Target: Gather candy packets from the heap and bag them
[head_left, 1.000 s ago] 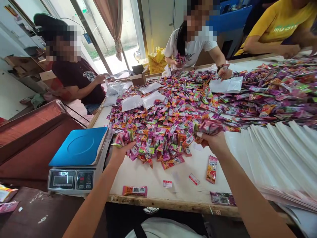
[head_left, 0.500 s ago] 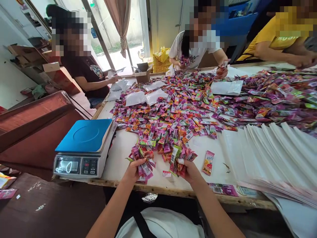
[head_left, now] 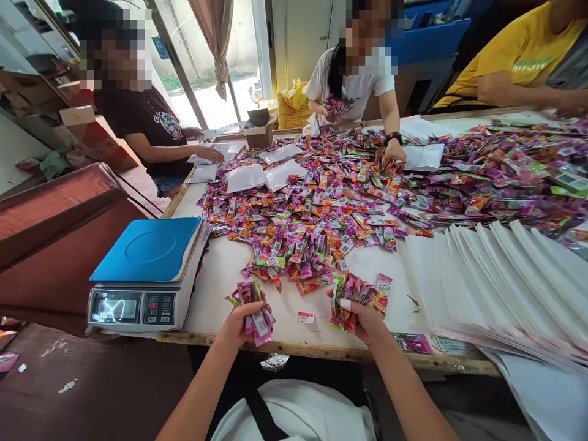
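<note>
My left hand (head_left: 243, 320) is closed round a bunch of small candy packets (head_left: 257, 306), mostly pink and purple with some green. In my right hand (head_left: 365, 320) is another bunch of candy packets (head_left: 350, 295), a green one at its left side and red and pink ones beside it. A single pink and orange packet (head_left: 383, 294) shows just right of this bunch, partly behind it. Beyond both hands spreads a large heap of the same packets (head_left: 298, 239). A small red and white label (head_left: 305, 317) lies on the table between my hands.
A scale with a blue top (head_left: 147, 248) stands at the left table edge. To the right lies a fanned stack of white bags (head_left: 505, 288). Filled white bags (head_left: 245, 179) rest on the heap. Three co-workers sit or stand round the table (head_left: 211, 269).
Both my hands have drawn apart and back from the heap with their bunches. The co-worker in white has lowered a hand to the heap; the one at left has reached onto the white bags.
</note>
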Motion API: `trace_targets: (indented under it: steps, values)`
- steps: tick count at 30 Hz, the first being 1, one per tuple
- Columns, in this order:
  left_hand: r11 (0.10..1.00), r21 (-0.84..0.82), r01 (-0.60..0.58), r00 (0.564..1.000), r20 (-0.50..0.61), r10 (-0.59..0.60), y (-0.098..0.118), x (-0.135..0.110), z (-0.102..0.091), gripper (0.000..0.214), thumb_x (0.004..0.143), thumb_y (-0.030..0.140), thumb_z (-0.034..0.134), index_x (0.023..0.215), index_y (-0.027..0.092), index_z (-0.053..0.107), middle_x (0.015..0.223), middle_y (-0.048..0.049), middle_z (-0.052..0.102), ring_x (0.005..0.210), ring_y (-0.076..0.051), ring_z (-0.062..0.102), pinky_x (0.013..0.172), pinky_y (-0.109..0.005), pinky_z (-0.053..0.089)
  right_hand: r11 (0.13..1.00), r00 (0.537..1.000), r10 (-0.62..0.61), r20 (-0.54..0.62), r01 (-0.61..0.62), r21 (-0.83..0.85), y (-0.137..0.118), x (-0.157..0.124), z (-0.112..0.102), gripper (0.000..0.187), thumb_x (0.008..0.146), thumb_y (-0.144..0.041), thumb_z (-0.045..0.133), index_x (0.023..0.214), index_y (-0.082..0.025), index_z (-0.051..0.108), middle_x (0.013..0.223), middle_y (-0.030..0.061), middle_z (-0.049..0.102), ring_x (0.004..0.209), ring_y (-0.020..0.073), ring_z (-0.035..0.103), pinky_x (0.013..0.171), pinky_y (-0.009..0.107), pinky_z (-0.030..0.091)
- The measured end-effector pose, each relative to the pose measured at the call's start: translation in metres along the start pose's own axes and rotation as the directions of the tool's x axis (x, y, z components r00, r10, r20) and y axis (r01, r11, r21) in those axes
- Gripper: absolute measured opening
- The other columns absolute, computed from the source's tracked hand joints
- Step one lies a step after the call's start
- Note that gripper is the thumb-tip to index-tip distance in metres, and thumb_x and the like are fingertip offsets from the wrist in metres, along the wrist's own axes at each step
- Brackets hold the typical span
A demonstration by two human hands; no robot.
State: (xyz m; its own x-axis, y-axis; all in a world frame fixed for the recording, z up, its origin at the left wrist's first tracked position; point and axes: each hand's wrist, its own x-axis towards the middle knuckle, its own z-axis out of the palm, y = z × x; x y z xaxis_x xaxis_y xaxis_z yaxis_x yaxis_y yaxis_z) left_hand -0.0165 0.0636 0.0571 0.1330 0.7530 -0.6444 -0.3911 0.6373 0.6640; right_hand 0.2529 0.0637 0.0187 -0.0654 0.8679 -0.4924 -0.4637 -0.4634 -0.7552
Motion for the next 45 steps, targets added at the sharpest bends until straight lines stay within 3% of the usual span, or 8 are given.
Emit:
trace_targets:
  steps: [4,11,17,25,30,34,40,45]
  values:
    - [0.845,0.497,-0.197,0.978,0.166,0.130,-0.008,0.001,0.023,0.019,0.057,0.021,0.070,0.073,0.017,0.063,0.083,-0.0073,0.070,0.076,-0.023,0.066,0.075,-0.041,0.052,0.856,0.977,-0.160,0.142,0.209,-0.473,-0.013,0.007,-0.003,0.022,0.054,-0.023,0.071,0.070,-0.020,0.055,0.052,-0.0066,0.052,0.043,0.0102,0.042,0.042,0.024,0.038]
    - [-0.106,0.870,-0.481,0.797,0.485,0.361,0.001,0.028,0.040,0.030,0.054,0.003,0.059,0.080,0.019,0.059,0.133,-0.0150,0.053,0.135,-0.033,0.035,0.111,-0.054,0.029,0.201,0.853,-0.293,0.431,0.496,-0.845,-0.035,0.034,0.013,0.020,0.060,-0.012,0.050,0.078,-0.020,0.052,0.076,0.0014,0.062,0.070,0.0178,0.056,0.060,0.025,0.039]
    - [-0.042,0.798,-0.601,0.797,0.602,0.037,-0.004,0.010,0.020,0.050,0.050,0.004,0.060,0.098,0.018,0.061,0.124,-0.0145,0.061,0.127,-0.030,0.046,0.106,-0.045,0.037,0.096,0.868,-0.285,0.407,0.448,-0.889,-0.015,0.028,0.006,0.025,0.063,-0.011,0.047,0.085,-0.021,0.055,0.085,0.0052,0.065,0.079,0.0225,0.061,0.067,0.028,0.041]
    - [0.238,0.895,-0.378,0.874,0.261,0.409,0.017,0.002,0.026,0.025,0.067,0.015,0.060,0.091,0.021,0.060,0.098,-0.0050,0.065,0.092,-0.022,0.061,0.082,-0.036,0.049,0.031,0.863,-0.299,0.408,0.436,-0.899,-0.034,0.012,0.009,0.025,0.064,-0.010,0.047,0.085,-0.022,0.054,0.080,0.0033,0.065,0.074,0.0209,0.060,0.061,0.026,0.039]
    - [-0.081,0.993,-0.087,0.882,0.115,0.458,-0.027,0.025,0.057,0.032,0.063,0.002,0.056,0.091,0.016,0.058,0.106,-0.0170,0.060,0.103,-0.032,0.055,0.085,-0.044,0.042,-0.157,0.859,-0.295,0.418,0.388,-0.908,-0.013,0.023,0.018,0.023,0.065,-0.007,0.047,0.084,-0.020,0.053,0.083,0.0076,0.065,0.077,0.0241,0.061,0.065,0.030,0.039]
    - [-0.021,0.989,-0.149,0.834,0.137,0.535,-0.039,0.031,0.056,0.030,0.058,0.000,0.055,0.082,0.019,0.055,0.086,-0.0108,0.063,0.088,-0.030,0.059,0.075,-0.041,0.043,-0.018,0.826,-0.426,0.370,0.401,-0.916,-0.009,0.027,0.011,0.021,0.063,-0.012,0.049,0.080,-0.023,0.052,0.075,0.0043,0.065,0.073,0.0244,0.061,0.062,0.030,0.041]
    - [0.692,0.525,-0.496,0.812,-0.003,0.584,-0.010,0.013,0.048,0.015,0.064,0.018,0.062,0.070,0.023,0.049,0.057,0.0048,0.053,0.051,-0.014,0.052,0.054,-0.027,0.042,0.651,0.849,-0.528,-0.029,0.382,-0.656,-0.019,0.008,0.012,0.016,0.060,-0.030,0.065,0.069,-0.023,0.054,0.058,-0.0008,0.059,0.051,0.0195,0.053,0.049,0.032,0.044]
    - [0.685,0.376,-0.625,0.733,-0.019,0.680,-0.010,-0.001,0.073,0.017,0.062,0.024,0.069,0.069,0.022,0.053,0.064,0.0032,0.057,0.059,-0.013,0.054,0.062,-0.027,0.047,0.951,0.958,-0.286,0.015,0.286,-0.114,-0.024,-0.012,0.056,0.029,0.055,-0.030,0.079,0.076,-0.020,0.062,0.065,0.0009,0.066,0.049,0.0164,0.056,0.047,0.030,0.048]
